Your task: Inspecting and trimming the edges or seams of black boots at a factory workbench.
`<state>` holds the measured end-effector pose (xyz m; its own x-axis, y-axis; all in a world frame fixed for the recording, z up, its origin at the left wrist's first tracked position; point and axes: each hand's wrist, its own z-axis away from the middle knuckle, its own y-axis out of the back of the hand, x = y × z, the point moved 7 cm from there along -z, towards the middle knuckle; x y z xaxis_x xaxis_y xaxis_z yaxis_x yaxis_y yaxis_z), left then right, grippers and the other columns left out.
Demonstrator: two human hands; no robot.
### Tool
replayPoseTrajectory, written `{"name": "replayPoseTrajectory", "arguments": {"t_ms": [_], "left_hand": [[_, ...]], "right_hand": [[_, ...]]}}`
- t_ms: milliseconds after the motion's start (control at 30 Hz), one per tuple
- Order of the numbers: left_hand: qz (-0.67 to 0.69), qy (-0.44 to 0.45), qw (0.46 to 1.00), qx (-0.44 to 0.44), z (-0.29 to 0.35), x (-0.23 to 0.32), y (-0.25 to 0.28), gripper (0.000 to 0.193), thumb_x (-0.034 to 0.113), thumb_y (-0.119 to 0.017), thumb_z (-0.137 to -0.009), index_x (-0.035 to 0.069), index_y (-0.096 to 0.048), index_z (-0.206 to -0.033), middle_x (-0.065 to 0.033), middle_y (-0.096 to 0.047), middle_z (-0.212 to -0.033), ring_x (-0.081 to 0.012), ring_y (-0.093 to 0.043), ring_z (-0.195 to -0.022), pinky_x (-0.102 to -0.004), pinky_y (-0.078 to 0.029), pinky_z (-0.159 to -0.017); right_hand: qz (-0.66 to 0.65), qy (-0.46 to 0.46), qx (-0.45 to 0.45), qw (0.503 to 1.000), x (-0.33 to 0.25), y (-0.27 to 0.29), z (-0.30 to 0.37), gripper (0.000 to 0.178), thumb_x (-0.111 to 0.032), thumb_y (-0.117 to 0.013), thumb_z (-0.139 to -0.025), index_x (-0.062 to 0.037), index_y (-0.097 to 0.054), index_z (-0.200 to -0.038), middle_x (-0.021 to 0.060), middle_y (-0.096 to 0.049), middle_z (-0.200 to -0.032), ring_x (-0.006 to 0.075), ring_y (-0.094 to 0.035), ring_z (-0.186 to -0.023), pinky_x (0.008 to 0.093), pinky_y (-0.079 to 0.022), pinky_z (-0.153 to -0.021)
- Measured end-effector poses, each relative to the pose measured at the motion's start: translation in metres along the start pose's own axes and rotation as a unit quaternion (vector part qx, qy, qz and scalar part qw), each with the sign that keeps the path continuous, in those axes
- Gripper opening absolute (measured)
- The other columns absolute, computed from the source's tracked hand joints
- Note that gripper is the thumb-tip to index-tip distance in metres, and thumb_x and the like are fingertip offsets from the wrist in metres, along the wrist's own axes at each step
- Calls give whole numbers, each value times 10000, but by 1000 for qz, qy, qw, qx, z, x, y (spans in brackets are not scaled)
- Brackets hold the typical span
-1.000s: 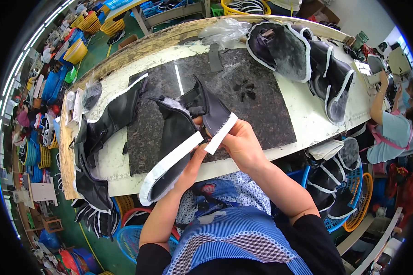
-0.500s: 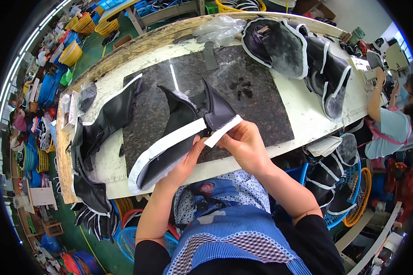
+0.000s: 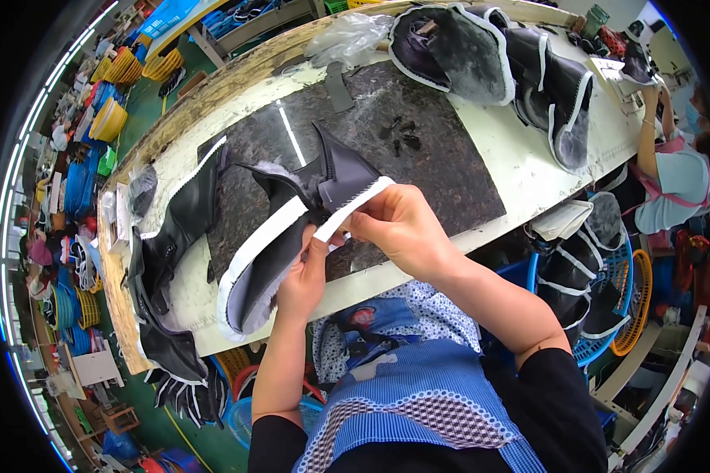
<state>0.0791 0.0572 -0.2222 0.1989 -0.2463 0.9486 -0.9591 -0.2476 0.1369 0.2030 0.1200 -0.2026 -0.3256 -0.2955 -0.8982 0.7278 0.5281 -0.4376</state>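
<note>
A black boot upper (image 3: pixel 349 167) with white edging and a pale fuzzy lining is held above the near part of the table. My left hand (image 3: pixel 301 280) is closed on its lower middle, the thumb near the gap between two white-edged sides. Some of its fingers are hidden inside the upper. My right hand (image 3: pixel 406 230) pinches the white-edged right side between thumb and fingers. Beneath the upper lies a dark mottled slab (image 3: pixel 450 169), with several small black pieces (image 3: pixel 403 135) and a grey strip (image 3: pixel 339 88) on it.
More black uppers (image 3: pixel 170 244) lie along the table's left end. A pile of fuzzy-lined uppers (image 3: pixel 481 67) sits at the far right, past a clear plastic bag (image 3: pixel 351 39). A blue basket (image 3: pixel 619 288) of uppers stands at right. Another person (image 3: pixel 670 185) works beyond it.
The upper and both hands have shifted slightly left in the picture. My left thumb has moved up to the white-edged right side. The whole view has turned a little.
</note>
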Motion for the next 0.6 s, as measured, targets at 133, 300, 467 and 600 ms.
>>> {"name": "replayPoseTrajectory", "arguments": {"t_ms": [133,300,467,600], "left_hand": [[-65,23,997,-16,4,-5,2,242,170,-517,-986,0,-626,-1119,-7,-607,-852,-75,-536,-758,-215,-454,-697],[-58,87,994,-25,5,-4,0,235,209,-448,-1013,18,-582,-984,17,-505,-768,-75,-479,-720,-216,-414,-690],[-99,56,993,-23,3,3,2,173,160,-493,-988,17,-585,-1020,15,-532,-775,-81,-501,-710,-228,-425,-662],[-170,31,985,-13,2,-5,10,255,214,-539,-979,-7,-635,-1061,4,-596,-832,-62,-517,-729,-210,-443,-678]], "right_hand": [[22,41,20,999,6,2,-3,107,21,-556,-896,59,-642,-946,74,-674,-834,118,-642,-746,269,-533,-680],[61,71,37,995,5,0,0,104,13,-554,-896,57,-638,-939,89,-680,-815,122,-643,-715,274,-529,-664],[134,110,70,982,-7,-2,3,118,19,-563,-874,45,-645,-955,112,-693,-822,140,-651,-715,281,-517,-665],[205,111,71,970,-9,-3,4,137,23,-581,-843,43,-650,-959,124,-695,-829,159,-661,-731,293,-510,-669]]}}
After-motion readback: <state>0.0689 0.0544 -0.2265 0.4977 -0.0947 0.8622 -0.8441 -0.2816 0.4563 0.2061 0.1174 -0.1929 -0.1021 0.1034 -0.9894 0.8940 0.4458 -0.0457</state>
